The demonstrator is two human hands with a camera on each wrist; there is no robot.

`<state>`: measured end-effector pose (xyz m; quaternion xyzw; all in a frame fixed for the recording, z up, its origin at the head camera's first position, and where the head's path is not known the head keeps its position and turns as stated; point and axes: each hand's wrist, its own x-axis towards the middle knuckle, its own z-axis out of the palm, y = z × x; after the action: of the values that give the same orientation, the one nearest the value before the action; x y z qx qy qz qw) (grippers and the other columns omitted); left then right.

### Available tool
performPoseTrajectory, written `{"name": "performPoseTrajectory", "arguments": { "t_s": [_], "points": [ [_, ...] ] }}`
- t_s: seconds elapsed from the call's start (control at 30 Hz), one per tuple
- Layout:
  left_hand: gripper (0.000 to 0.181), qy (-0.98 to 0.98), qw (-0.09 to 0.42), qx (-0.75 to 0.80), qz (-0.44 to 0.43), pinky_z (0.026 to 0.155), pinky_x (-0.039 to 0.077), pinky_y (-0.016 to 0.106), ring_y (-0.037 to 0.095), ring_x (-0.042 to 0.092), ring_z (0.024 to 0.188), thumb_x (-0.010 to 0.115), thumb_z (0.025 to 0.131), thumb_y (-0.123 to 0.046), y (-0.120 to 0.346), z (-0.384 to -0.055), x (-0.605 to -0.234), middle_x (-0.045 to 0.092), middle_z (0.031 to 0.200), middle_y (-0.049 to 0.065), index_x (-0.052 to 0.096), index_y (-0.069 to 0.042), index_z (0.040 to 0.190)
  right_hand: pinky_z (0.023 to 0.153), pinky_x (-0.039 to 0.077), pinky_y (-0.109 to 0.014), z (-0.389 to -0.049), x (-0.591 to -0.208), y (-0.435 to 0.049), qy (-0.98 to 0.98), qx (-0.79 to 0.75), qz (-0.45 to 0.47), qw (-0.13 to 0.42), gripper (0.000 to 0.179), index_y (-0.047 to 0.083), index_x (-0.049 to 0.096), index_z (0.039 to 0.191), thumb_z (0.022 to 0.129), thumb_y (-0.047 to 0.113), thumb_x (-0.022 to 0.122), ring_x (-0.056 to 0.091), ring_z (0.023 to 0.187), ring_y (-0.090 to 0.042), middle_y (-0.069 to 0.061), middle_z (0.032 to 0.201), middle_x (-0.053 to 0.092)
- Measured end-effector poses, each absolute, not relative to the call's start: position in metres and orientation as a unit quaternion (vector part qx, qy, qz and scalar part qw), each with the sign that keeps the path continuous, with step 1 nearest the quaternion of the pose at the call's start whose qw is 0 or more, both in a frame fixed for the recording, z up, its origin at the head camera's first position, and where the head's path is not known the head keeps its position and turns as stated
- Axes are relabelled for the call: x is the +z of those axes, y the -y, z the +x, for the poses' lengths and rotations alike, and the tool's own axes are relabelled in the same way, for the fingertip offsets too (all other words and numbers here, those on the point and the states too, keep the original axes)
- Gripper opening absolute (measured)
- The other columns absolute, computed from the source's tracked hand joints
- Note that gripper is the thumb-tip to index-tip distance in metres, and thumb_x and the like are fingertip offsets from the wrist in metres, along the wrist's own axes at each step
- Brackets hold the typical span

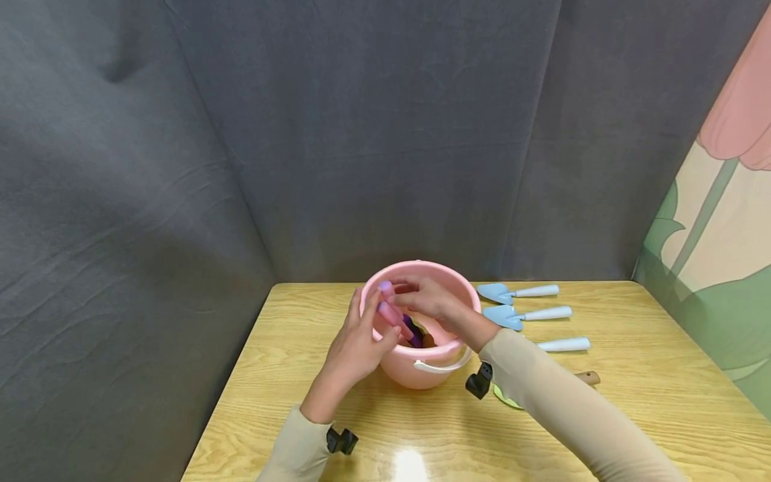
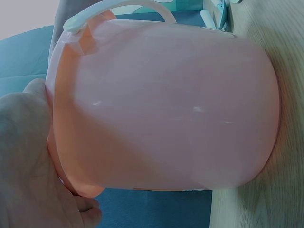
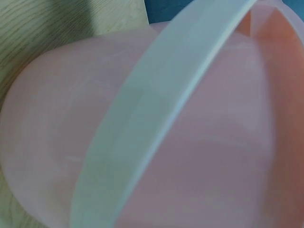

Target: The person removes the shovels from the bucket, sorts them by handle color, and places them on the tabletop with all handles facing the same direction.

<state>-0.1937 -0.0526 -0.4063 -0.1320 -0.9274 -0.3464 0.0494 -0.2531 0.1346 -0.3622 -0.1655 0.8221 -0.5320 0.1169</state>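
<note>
A pink bucket with a white carrying handle stands on the table. In the head view my left hand rests at its left rim, fingers fairly straight and thumb over the front edge. The left wrist view shows that hand against the rim. My right hand reaches over the opening and pinches a pink handle with a purple end. A second pink handle leans beside it, close to the left fingers. Dark purple and brown things lie inside, partly hidden.
Right of the bucket lie blue trowels with pale handles, one at the back, another before it. A third pale handle and a green thing are partly covered by the right sleeve. A brown handle shows beyond it.
</note>
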Motion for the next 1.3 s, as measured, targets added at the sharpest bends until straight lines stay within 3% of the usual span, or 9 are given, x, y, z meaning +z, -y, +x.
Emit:
{"name": "performPoseTrajectory", "arguments": {
  "t_s": [0.07, 0.3, 0.4, 0.67, 1.03, 1.3],
  "points": [
    [0.083, 0.928, 0.046, -0.348, -0.129, 0.106, 0.042, 0.063, 0.044, 0.041, 0.142, 0.059, 0.092, -0.056, 0.0521, -0.1941, -0.4064, -0.001, 0.171, 0.002, 0.014, -0.045, 0.161, 0.095, 0.054, -0.042, -0.2536, -0.3622, -0.1347, -0.826, -0.527, -0.161, 0.118, 0.043, 0.006, 0.062, 0.137, 0.096, 0.019, 0.069, 0.063, 0.105, -0.03, -0.015, 0.129, 0.065],
    [0.08, 0.93, 0.047, -0.341, -0.127, 0.105, 0.044, 0.061, 0.043, 0.045, 0.138, 0.057, 0.093, -0.058, 0.0516, -0.1957, -0.4072, -0.001, 0.171, 0.002, 0.016, -0.045, 0.161, 0.1, 0.052, -0.046, -0.2564, -0.3618, -0.1341, -0.839, -0.503, -0.178, 0.111, 0.037, 0.006, 0.064, 0.134, 0.099, 0.017, 0.064, 0.065, 0.102, -0.026, -0.011, 0.12, 0.069],
    [0.08, 0.931, 0.05, -0.337, -0.128, 0.104, 0.046, 0.059, 0.042, 0.048, 0.136, 0.056, 0.093, -0.06, 0.0523, -0.1962, -0.4076, -0.001, 0.171, 0.002, 0.016, -0.044, 0.161, 0.099, 0.051, -0.041, -0.257, -0.3607, -0.1329, -0.848, -0.488, -0.174, 0.106, 0.032, 0.006, 0.066, 0.131, 0.101, 0.018, 0.062, 0.063, 0.105, -0.027, -0.01, 0.116, 0.07],
    [0.08, 0.931, 0.052, -0.337, -0.13, 0.101, 0.047, 0.059, 0.043, 0.051, 0.133, 0.056, 0.093, -0.06, 0.0525, -0.1967, -0.4081, -0.002, 0.171, 0.003, 0.017, -0.044, 0.161, 0.101, 0.052, -0.045, -0.2595, -0.3625, -0.1277, -0.838, -0.509, -0.167, 0.106, 0.027, 0.002, 0.065, 0.124, 0.1, 0.014, 0.062, 0.062, 0.107, -0.027, -0.015, 0.122, 0.066],
    [0.081, 0.93, 0.051, -0.34, -0.129, 0.099, 0.049, 0.057, 0.042, 0.053, 0.131, 0.058, 0.093, -0.057, 0.051, -0.1973, -0.4065, -0.002, 0.171, 0.003, 0.018, -0.042, 0.161, 0.1, 0.051, -0.044, -0.2574, -0.3605, -0.1271, -0.855, -0.479, -0.168, 0.102, 0.028, 0.007, 0.067, 0.126, 0.101, 0.019, 0.062, 0.062, 0.11, -0.029, -0.013, 0.12, 0.068],
    [0.087, 0.926, 0.056, -0.348, -0.135, 0.099, 0.05, 0.057, 0.039, 0.051, 0.132, 0.061, 0.092, -0.053, 0.0512, -0.1972, -0.4055, 0.0, 0.171, 0.005, 0.015, -0.032, 0.163, 0.094, 0.053, -0.04, -0.2604, -0.3589, -0.1276, -0.86, -0.474, -0.169, 0.082, 0.023, 0.002, 0.066, 0.12, 0.099, 0.012, 0.063, 0.062, 0.105, -0.028, -0.017, 0.117, 0.067]
  ]
}}
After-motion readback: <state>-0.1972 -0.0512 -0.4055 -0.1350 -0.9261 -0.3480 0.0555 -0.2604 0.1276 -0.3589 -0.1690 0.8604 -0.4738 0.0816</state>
